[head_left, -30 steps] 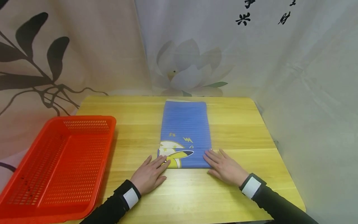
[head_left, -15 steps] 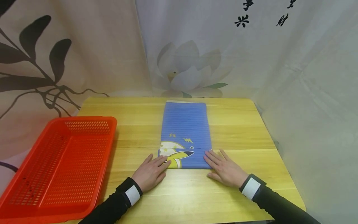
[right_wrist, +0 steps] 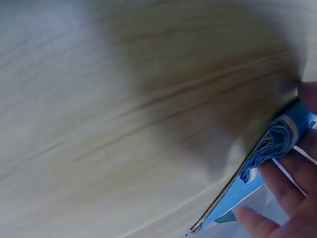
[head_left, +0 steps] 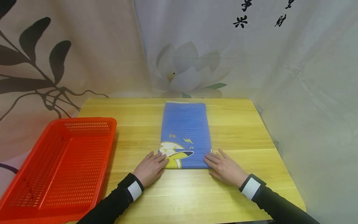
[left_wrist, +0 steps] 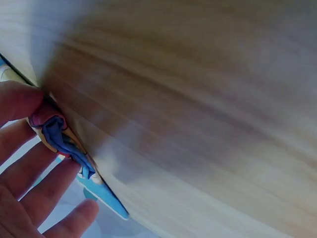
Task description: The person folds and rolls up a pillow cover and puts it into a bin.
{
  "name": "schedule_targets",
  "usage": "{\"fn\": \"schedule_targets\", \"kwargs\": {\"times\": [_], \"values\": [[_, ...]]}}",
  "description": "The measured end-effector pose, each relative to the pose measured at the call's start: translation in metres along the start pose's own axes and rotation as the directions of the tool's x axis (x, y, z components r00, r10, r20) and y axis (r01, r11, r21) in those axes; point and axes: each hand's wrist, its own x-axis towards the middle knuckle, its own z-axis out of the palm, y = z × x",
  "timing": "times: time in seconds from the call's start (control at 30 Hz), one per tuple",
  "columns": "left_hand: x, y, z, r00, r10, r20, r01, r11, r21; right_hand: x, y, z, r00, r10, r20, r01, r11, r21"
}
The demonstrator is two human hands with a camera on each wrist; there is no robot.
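A blue folded cloth (head_left: 185, 130) with a yellow cartoon print lies lengthwise in the middle of the wooden table (head_left: 240, 130). My left hand (head_left: 158, 159) is at its near left corner and my right hand (head_left: 210, 158) at its near right corner. In the left wrist view the bunched corner of the cloth (left_wrist: 55, 133) sits pinched between thumb and fingers (left_wrist: 34, 196). The right wrist view shows the layered edge of the cloth (right_wrist: 271, 144) lifted off the wood, with fingers (right_wrist: 290, 186) under it and the thumb above.
A red perforated plastic basket (head_left: 33, 174) stands at the table's left, overhanging the edge, with nothing in it. Printed fabric curtains hang close behind and along the right side. Bare wood shows on both sides of the cloth.
Both hands lay flat beside the cloth's near corners; now the fingers have closed in and taken hold of the corners. The cloth itself has not shifted.
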Motion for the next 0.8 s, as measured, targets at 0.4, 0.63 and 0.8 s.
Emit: {"fn": "schedule_targets", "kwargs": {"times": [0.4, 0.63, 0.8], "values": [[0.008, 0.0, 0.0, 0.996, 0.063, -0.067, -0.057, 0.994, 0.088, 0.005, 0.011, 0.007, 0.996, -0.058, -0.073, 0.059, 0.998, 0.014], [0.01, -0.003, -0.001, 0.996, 0.037, -0.077, -0.036, 0.999, 0.025, 0.006, 0.016, 0.005, 0.994, -0.02, -0.111, 0.035, 0.99, 0.134], [0.011, -0.004, -0.008, 0.997, -0.008, -0.078, 0.001, 0.996, -0.093, 0.006, 0.02, 0.002, 0.993, 0.07, -0.09, -0.041, 0.957, 0.286]]}}
